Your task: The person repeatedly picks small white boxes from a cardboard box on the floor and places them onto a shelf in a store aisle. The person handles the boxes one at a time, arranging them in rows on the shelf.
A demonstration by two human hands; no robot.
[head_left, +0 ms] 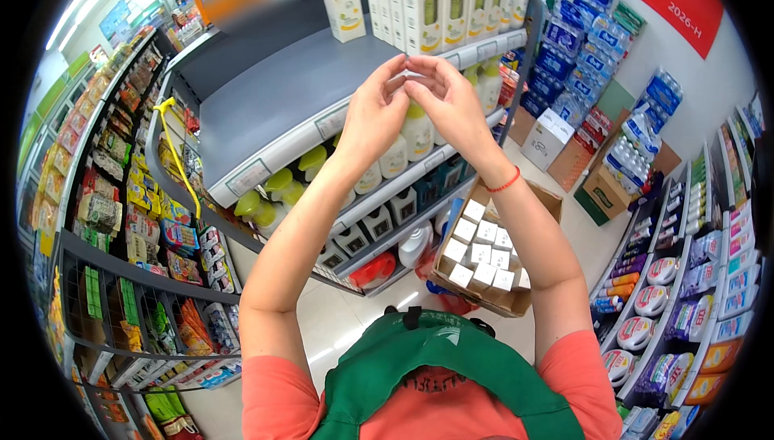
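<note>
Both hands are raised together above the front edge of a grey shelf [278,105]. The fingers of my left hand [375,113] are stretched out and lean inward. They meet the fingertips of my right hand [447,105], and nothing shows between the two palms. A red cord [505,181] circles my right wrist. Behind the hands, a single white box [345,15] stands on the shelf, apart from a tight block of similar white boxes [431,12] to its right. White bottles with green pump tops [393,156] line the tier below, partly covered by my forearms.
An open cardboard carton [504,304] of small white boxes stands on the floor to the right of the shelf. Wrapped paper packs [564,49] are stacked at the far right. Stocked racks of snacks [129,198] run along the left, and more goods [645,303] along the right.
</note>
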